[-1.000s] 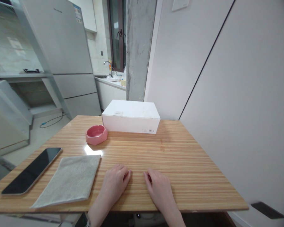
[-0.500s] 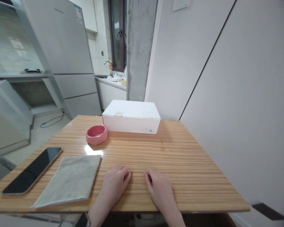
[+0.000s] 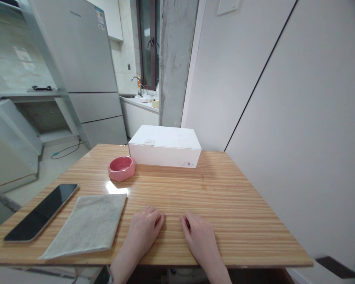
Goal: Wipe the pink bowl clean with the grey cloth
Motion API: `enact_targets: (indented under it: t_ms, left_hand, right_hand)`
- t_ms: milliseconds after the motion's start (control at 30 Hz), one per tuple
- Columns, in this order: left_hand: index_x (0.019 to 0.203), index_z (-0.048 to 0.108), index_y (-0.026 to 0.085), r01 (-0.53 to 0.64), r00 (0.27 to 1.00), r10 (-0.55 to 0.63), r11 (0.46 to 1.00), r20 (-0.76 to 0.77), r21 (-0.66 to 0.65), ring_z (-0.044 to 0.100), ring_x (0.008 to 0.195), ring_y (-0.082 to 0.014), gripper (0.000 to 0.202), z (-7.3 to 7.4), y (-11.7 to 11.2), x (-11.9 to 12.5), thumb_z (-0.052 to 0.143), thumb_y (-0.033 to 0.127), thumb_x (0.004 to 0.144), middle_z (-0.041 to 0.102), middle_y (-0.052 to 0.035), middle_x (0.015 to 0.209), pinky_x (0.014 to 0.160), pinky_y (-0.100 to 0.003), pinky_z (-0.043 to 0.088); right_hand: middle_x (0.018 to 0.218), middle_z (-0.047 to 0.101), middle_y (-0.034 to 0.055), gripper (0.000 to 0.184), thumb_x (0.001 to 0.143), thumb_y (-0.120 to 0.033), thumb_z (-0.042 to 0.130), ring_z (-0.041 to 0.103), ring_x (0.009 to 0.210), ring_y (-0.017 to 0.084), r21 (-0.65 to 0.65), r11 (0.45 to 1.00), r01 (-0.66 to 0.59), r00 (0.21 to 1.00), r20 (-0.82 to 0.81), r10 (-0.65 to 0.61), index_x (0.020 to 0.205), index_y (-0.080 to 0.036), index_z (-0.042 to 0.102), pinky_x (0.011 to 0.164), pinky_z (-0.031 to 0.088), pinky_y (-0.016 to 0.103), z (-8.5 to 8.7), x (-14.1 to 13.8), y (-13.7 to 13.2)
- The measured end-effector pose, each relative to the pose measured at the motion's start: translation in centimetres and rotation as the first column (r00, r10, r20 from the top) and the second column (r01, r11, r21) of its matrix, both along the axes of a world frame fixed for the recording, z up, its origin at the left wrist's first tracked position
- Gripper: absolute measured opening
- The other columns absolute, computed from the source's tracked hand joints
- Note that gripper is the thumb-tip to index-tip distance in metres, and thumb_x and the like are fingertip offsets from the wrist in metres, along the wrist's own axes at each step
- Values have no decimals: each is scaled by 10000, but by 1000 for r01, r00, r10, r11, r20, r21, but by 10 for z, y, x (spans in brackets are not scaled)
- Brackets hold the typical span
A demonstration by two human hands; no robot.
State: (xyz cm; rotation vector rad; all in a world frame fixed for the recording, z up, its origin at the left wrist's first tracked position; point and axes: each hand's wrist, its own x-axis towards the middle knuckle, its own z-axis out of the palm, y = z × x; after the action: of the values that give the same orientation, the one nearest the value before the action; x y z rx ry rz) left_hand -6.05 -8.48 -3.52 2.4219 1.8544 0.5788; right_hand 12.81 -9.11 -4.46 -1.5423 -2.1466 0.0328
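Note:
My left hand (image 3: 147, 225) rests on the wooden table (image 3: 242, 221) near its front edge, fingers curled in and nothing visible in them. To its right, with a gap between, my right hand (image 3: 197, 232) lies in the same loose fist and also shows nothing held. Left of my left hand is a folded grey cloth (image 3: 90, 225), flat and not touched. Beyond the cloth, a dark-screened smartphone (image 3: 43, 215) lies along the table's left side. A pink ashtray (image 3: 121, 169) stands farther back, close to the front left corner of a white box (image 3: 165, 152).
A white wall panel (image 3: 307, 118) rises along the table's right side. Behind the table are a concrete pillar (image 3: 177, 63), a fridge (image 3: 88, 59) and a sink tap (image 3: 137, 83). A cable (image 3: 66, 151) lies on the floor at left.
Both hands stay where they were, still curled on the table. The whole view shifts very slightly; no object on the table has moved.

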Motion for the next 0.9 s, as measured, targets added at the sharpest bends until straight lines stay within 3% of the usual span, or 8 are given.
enact_targets:
  t_ms: [900]
  left_hand:
    - [685,609,200,8,998,-10,999,-54,-33,593,726,-177,332,0,-2,4,378,251,917,643,-37,727,633,-283,376]
  right_hand:
    - [649,611,-8,292,956,-281,372,572,601,150,-46,999,-5,1000,-18,4,697,-214,490,567,267,257,1,0,0]
